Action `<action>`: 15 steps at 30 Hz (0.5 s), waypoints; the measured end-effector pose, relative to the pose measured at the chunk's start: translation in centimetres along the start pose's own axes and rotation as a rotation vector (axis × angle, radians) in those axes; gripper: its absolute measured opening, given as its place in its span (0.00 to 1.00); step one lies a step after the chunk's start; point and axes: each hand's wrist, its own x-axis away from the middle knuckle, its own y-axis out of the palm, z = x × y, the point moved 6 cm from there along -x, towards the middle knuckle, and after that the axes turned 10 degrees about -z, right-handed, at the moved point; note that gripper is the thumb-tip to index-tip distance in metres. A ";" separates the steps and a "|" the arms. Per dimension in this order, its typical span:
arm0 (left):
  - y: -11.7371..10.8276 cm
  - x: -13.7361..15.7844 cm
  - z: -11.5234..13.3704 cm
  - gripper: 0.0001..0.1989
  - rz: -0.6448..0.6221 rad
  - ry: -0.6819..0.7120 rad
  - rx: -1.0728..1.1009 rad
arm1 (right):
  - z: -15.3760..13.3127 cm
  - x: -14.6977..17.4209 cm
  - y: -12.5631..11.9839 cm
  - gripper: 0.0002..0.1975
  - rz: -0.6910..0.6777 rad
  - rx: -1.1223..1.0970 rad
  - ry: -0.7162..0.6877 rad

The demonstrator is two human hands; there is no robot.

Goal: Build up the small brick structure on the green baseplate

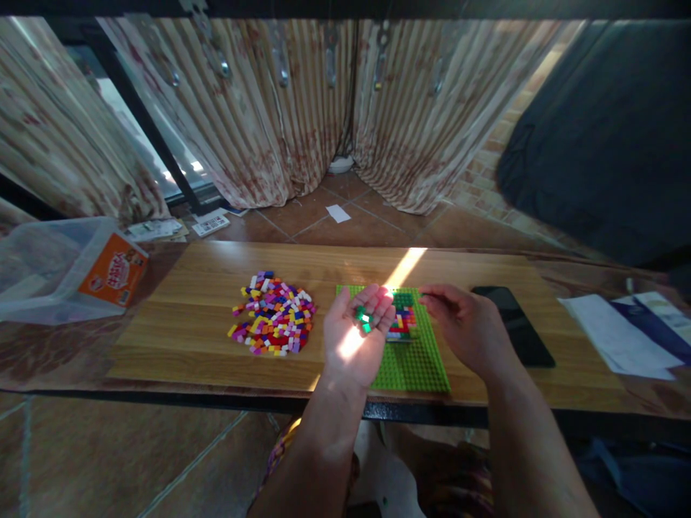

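My left hand (356, 338) lies palm up over the left part of a light green studded baseplate (415, 370), cupping several small green toy bricks (363, 319). A patch of sunlight crosses the palm. Behind its fingertips, a multicoloured block of toy bricks (404, 321) sits on the baseplate, with dark green along its far side; the hand hides its left part. My right hand (468, 324) hovers by the baseplate's right edge, thumb and forefinger pinched together near the block's far right corner. What is between those fingertips is too small to make out.
A loose pile of coloured bricks (275, 316) spreads over the wooden board (178, 324) on the left. Beyond it stands a clear plastic bin (48, 266) with an orange label. A black tablet (512, 325) lies right of my right hand, and papers (615, 334) lie farther right.
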 end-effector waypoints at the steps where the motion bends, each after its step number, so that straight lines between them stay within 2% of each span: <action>1: 0.0 0.0 0.0 0.19 0.001 0.002 -0.003 | 0.2 0.0 0.1 0.10 0.003 0.032 0.011; 6: 0.0 0.0 0.1 0.18 0.003 0.012 -0.020 | 1.3 -0.3 1.1 0.10 -0.020 0.029 0.037; 11: -0.2 -0.2 0.4 0.18 -0.011 0.016 -0.024 | 3.5 -0.6 2.8 0.08 -0.039 -0.307 0.099; 15: -0.3 -0.3 0.7 0.18 -0.015 0.017 -0.016 | 4.8 -0.6 3.9 0.07 -0.039 -0.554 0.201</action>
